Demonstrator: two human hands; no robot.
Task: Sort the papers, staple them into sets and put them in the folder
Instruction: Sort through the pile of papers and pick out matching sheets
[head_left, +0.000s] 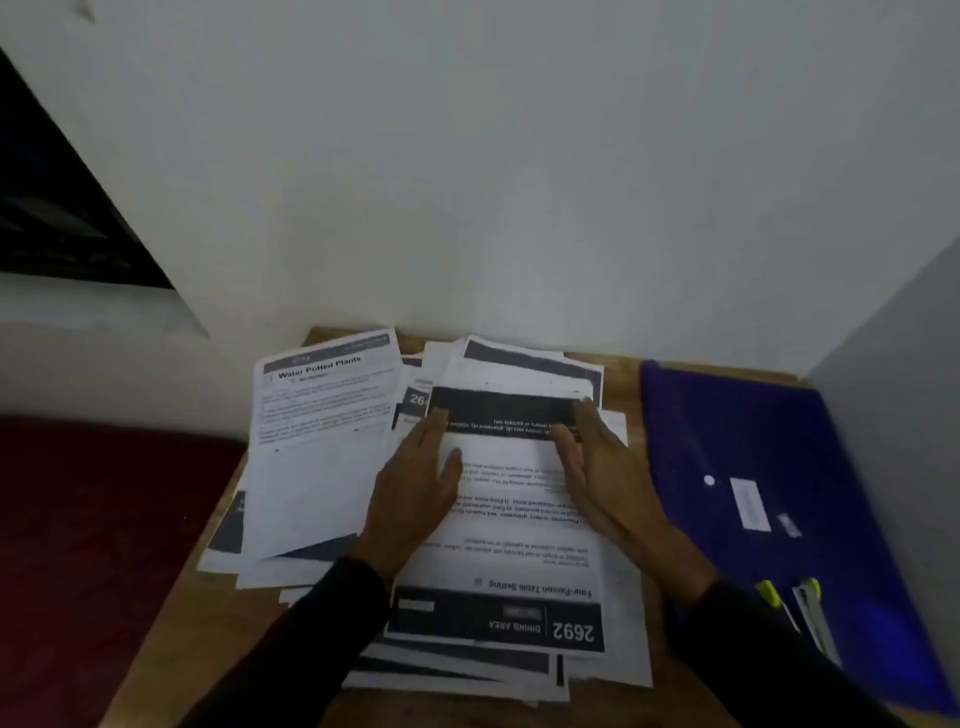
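Observation:
A loose heap of printed papers (322, 467) covers a small wooden table (628, 384). The top sheet (509, 525) lies upside down to me and reads "2692 Dining Area, Four-Person Table Setting". My left hand (415, 488) rests flat on its left side with straight fingers. My right hand (597, 467) rests flat on its right side, fingertips at a dark banner. Another sheet headed "Water Potted Plants" (324, 395) lies at the back left. A blue folder (769, 467) with a snap button lies closed on the right.
A stapler with yellow-green parts (810, 608) lies on the folder's near end. A white wall stands right behind the table and another at the right. A dark red surface (93, 545) sits left of the table. A dark window opening is at the upper left.

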